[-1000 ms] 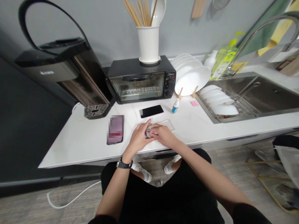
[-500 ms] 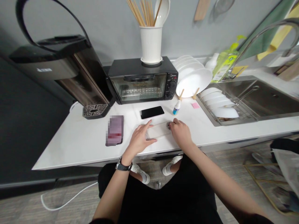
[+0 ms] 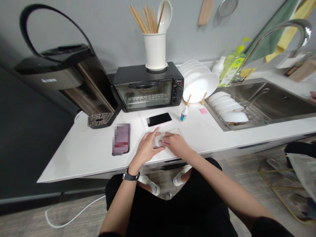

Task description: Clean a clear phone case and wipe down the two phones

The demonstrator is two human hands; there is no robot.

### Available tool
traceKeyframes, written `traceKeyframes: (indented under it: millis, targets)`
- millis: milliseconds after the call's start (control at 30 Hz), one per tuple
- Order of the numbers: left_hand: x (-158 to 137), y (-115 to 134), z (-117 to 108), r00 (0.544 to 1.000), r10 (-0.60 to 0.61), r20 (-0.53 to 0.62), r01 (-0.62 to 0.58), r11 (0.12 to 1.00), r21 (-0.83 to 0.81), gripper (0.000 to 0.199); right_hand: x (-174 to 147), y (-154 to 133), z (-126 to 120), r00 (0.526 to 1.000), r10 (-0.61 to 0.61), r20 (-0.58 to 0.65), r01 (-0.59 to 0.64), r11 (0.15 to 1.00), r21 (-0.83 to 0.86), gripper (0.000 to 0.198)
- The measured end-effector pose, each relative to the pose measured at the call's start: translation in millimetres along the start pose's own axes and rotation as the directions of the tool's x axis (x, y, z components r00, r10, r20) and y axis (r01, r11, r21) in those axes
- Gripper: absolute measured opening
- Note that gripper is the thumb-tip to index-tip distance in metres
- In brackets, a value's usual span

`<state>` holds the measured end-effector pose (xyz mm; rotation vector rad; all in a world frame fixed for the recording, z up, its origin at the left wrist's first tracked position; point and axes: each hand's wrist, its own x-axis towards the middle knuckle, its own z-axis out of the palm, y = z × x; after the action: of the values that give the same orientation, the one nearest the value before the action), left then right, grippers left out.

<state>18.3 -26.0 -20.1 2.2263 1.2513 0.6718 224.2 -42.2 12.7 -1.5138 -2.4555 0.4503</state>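
A clear phone case (image 3: 178, 132) lies flat on the white counter near its front edge. My left hand (image 3: 145, 146) spans the case's left end, thumb and forefinger against its edges. Over the case my right hand (image 3: 176, 144) is closed, its fingertips pressing a small grey wad (image 3: 161, 141) onto the case near the left end. Fingers hide most of that wad, so its material is unclear. Just behind lies a phone (image 3: 159, 119) with a dark screen. A small white dropper-like bottle (image 3: 184, 114) with a blue label stands to the right of it.
A purple pixelated item (image 3: 121, 138) lies left of my hands. Behind are a water dispenser (image 3: 81, 85), a toaster oven (image 3: 148, 93) and a rack of white plates (image 3: 201, 87). A pink note (image 3: 203, 111) lies near the sink (image 3: 274, 105), where bowls sit.
My right hand has slid left along the phone case with the grey wad, from its right end to near my left hand. My left hand stays in place. The view has shifted slightly.
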Motion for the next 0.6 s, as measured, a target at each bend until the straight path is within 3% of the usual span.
traceKeyframes:
  millis: [167,267,467,600]
  targets:
    - [0.1,1.0,-2.0,1.0,0.004,0.01,-0.004,1.0,0.003,0.104,-24.8,27.3,-25.4,0.959,0.279,-0.054,-0.281,0.907,-0.313,0.03]
    - [0.9,1.9,-2.9,1.0,0.002,0.015,-0.002,1.0,0.003,0.104,-24.0,33.1,-25.1,0.935,0.335,-0.117,-0.354,0.853,-0.384,0.03]
    - [3.1,4.7,-5.0,1.0,-0.01,0.022,0.01,1.0,-0.01,0.105,6.3,15.1,-3.6,0.944,0.29,-0.158,-0.327,0.887,-0.325,0.029]
    - [3.3,2.8,-4.0,0.999,-0.029,0.015,0.029,1.0,-0.012,0.105,19.5,-6.4,14.1,0.985,0.127,-0.118,-0.148,0.972,-0.185,0.025]
